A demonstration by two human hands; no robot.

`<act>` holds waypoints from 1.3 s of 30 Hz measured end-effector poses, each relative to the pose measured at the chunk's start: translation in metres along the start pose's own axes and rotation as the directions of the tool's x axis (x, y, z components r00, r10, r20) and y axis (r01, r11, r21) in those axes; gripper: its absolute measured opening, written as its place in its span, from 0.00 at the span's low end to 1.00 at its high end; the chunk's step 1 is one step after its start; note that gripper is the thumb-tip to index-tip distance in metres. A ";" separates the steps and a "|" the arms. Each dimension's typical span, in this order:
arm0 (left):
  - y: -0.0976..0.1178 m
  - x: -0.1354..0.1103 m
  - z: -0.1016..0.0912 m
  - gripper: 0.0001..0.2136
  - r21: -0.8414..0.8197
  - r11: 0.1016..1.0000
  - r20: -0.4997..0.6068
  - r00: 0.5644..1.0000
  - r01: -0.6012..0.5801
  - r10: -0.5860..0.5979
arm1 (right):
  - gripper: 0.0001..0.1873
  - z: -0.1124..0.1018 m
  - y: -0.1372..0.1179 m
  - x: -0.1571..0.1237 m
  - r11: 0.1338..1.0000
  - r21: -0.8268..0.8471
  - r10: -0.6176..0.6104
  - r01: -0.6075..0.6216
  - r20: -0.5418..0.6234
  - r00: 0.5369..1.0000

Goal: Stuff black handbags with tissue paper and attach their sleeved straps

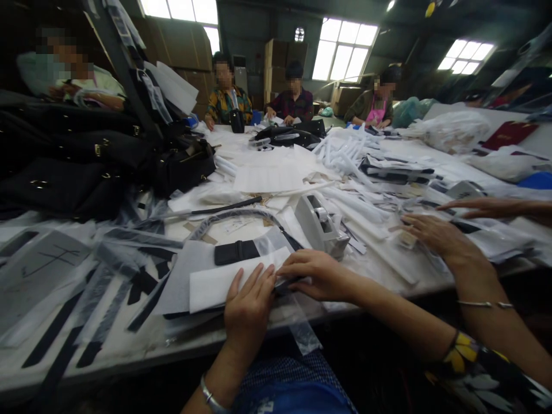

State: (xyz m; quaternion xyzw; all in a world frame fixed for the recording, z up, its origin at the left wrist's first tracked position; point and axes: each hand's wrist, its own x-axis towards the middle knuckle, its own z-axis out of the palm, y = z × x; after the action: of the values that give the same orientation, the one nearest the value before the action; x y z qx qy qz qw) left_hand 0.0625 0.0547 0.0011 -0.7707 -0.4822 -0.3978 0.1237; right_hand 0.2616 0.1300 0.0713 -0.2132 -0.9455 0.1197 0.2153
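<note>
The bag lay in front of the person, mostly hidden under paper and a white sheet [211, 290]; only a black flap [235, 252], dark edges and a film-wrapped handle [233, 213] showed. The left hand [250, 305] covered part of the sheet, palm down, fingers extended and slightly apart. The right hand [319, 273] bent over the sheet's right end, hiding most of a dark piece; whether its fingers gripped that could not be told. Both forearms were cut off by the frame.

A tape dispenser [317, 224] stood just beyond the right hand, in its way. A neighbour's two hands [448, 238] worked farther right, what they touched too blurred to name. Black strips [54, 330] littered the left, below heaped black bags [77, 155]. Across the table, co-workers sat dim and partly screened by clutter.
</note>
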 end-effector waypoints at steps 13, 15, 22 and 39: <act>0.004 -0.002 0.003 0.12 0.051 0.998 -0.033 0.999 0.030 -0.028 | 0.21 0.041 0.049 0.087 0.938 -0.337 0.212 -0.078 0.382 0.899; 0.004 -0.002 0.004 0.12 0.045 0.998 -0.048 0.998 0.037 -0.035 | 0.20 0.038 0.045 0.086 0.918 -0.381 0.263 -0.107 0.386 0.884; 0.005 -0.007 0.010 0.13 0.012 0.998 -0.100 0.993 0.060 -0.059 | 0.17 0.025 0.052 0.096 0.936 -0.348 0.221 -0.052 0.466 0.857; -0.002 -0.006 0.000 0.19 0.036 0.999 0.058 0.998 0.000 -0.002 | 0.24 0.040 -0.040 -0.096 0.975 -0.216 -0.025 0.051 0.120 0.992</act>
State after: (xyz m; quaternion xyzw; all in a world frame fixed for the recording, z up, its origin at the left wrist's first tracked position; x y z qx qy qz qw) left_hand 0.0596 0.0523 -0.0040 -0.7794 -0.4928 -0.3667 0.1233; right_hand 0.3074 0.0454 0.0144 -0.2100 -0.9678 0.0233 0.1371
